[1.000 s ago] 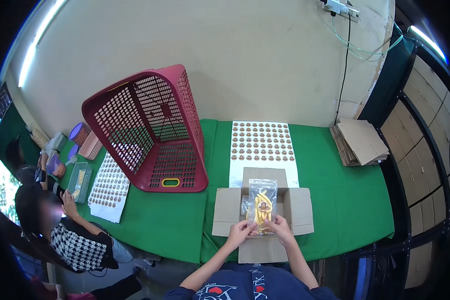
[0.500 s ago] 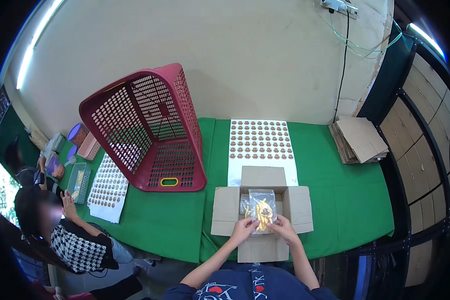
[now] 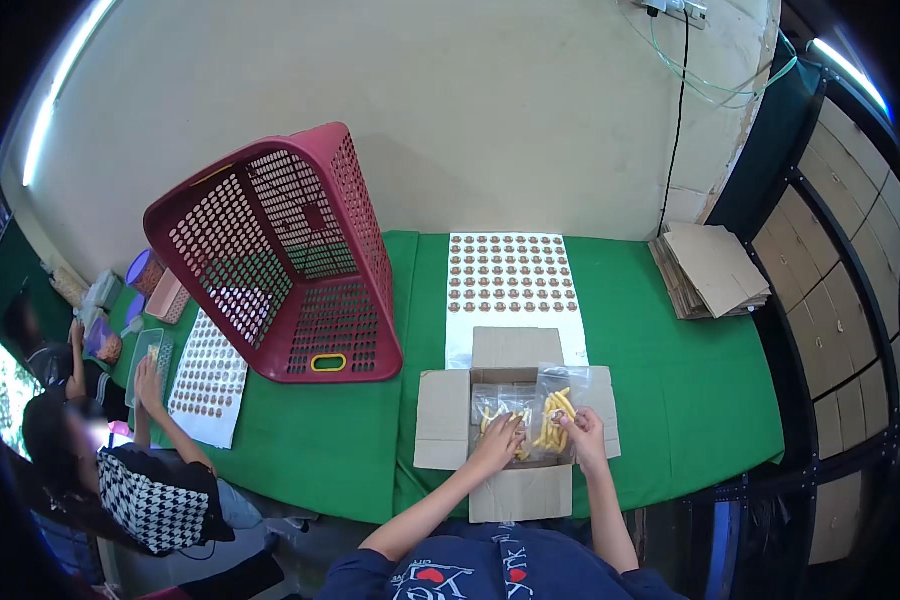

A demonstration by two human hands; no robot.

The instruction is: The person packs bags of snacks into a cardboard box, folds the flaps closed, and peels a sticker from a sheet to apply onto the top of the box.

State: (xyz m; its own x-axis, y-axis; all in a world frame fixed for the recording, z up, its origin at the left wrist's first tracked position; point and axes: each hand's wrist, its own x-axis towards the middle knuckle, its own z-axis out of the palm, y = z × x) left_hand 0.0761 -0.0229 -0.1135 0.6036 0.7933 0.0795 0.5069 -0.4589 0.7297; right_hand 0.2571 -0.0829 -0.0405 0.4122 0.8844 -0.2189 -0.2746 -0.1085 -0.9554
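Observation:
An open cardboard box (image 3: 521,495) stands at the table's front edge with its flaps folded out. Inside lies a clear plastic bag (image 3: 488,408) of yellow finger-shaped snacks. My left hand (image 3: 497,443) rests over that bag, fingers stretched out across it. A second clear bag of yellow snacks (image 3: 554,405) stands tilted at the box's right side, its upper part above the rim. My right hand (image 3: 584,436) grips this bag by its right edge. How many bags lie beneath is hidden.
A sticker sheet (image 3: 510,330) lies behind the box. To the left, a large maroon crate (image 3: 395,330) lies on its side. Flattened cardboard (image 3: 715,270) is stacked at right. Further left, a co-worker (image 3: 160,495) sits near another sticker sheet (image 3: 205,385) and a mint basket (image 3: 160,365).
The bag held in both hands has moved right and is now only in my right hand. My left hand has let go and lies over the bag in the box.

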